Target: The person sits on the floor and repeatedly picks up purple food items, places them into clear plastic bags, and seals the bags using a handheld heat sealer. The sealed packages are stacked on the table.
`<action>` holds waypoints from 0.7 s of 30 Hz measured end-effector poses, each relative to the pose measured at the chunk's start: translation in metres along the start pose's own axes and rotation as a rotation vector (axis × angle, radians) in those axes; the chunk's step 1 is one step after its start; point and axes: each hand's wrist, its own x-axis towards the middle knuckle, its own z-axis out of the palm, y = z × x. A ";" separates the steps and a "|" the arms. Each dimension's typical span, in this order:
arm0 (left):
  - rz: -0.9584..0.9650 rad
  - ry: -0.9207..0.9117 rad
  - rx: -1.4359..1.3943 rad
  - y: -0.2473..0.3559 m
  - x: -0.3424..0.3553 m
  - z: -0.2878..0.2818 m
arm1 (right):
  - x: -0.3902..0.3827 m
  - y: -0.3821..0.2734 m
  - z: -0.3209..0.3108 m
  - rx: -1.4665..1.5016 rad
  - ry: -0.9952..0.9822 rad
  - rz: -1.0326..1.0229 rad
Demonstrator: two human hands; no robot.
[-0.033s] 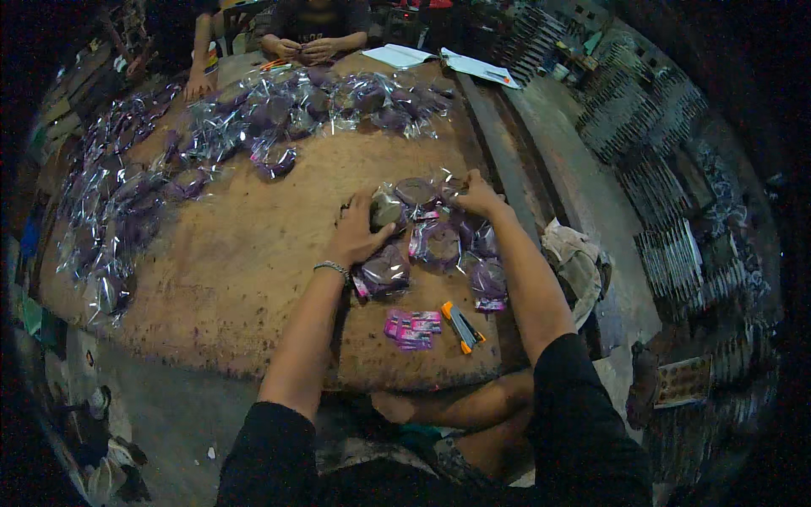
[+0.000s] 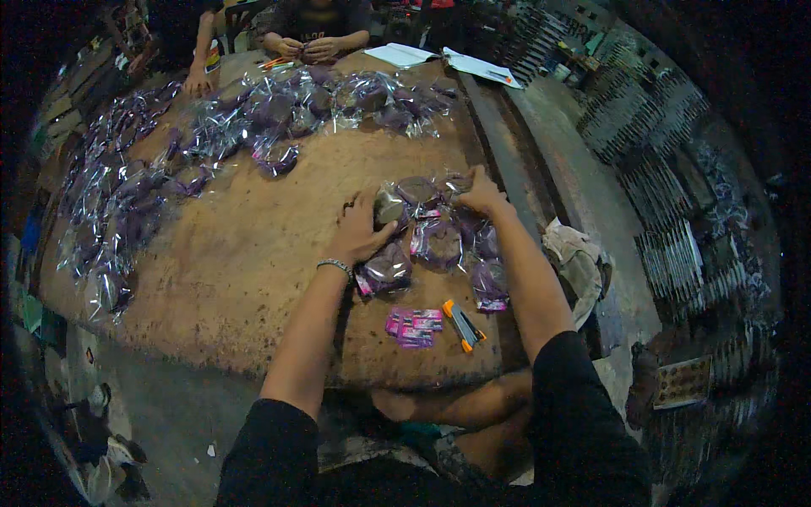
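Note:
A cluster of clear-wrapped purple packages (image 2: 436, 242) with pink labels lies before me on the wooden table (image 2: 236, 253). My left hand (image 2: 361, 226) curls round the package (image 2: 389, 204) at the cluster's left edge, thumb toward the middle. At the upper right of the cluster, my right hand (image 2: 481, 193) grips another package (image 2: 449, 189), its fingertips partly hidden. Nearer me lie loose pink printed labels (image 2: 412, 326) and an orange-and-grey stapler (image 2: 464, 325).
Many wrapped packages (image 2: 122, 220) cover the table's left and back. A co-worker (image 2: 316, 42) handles something small; another person's hand (image 2: 198, 82) rests near them. Open papers (image 2: 480, 69) lie at back right, a pale cloth (image 2: 574, 266) at right, stacked metal pieces (image 2: 667, 253) beyond.

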 end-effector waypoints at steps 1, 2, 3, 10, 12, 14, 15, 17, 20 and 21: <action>0.002 0.002 0.012 0.001 0.000 0.001 | 0.002 -0.001 -0.001 -0.078 0.098 -0.065; 0.020 0.023 0.009 0.001 0.003 0.002 | 0.006 -0.003 -0.005 -0.179 0.171 -0.097; 0.052 0.056 0.064 0.000 0.002 0.003 | 0.006 -0.004 -0.006 -0.288 0.267 -0.137; 0.019 0.072 -0.130 -0.012 0.009 0.001 | -0.026 -0.016 -0.050 0.101 0.291 -0.379; 0.081 0.128 -0.092 -0.011 0.010 -0.001 | -0.049 -0.017 -0.051 0.117 -0.134 -0.468; 0.121 0.205 -0.021 -0.007 0.008 -0.004 | -0.066 -0.025 -0.042 -0.010 -0.489 -0.408; 0.132 0.245 0.001 -0.004 0.006 -0.008 | -0.076 -0.023 -0.036 0.014 -0.477 -0.578; -0.055 0.331 -0.277 0.002 -0.002 -0.020 | -0.083 -0.033 -0.015 -0.007 -0.432 -0.528; -0.398 0.318 -0.898 0.006 -0.016 -0.044 | -0.083 -0.039 -0.001 -0.070 -0.365 -0.532; -0.481 0.208 -1.061 0.005 -0.020 -0.056 | -0.085 -0.040 0.002 -0.154 -0.313 -0.500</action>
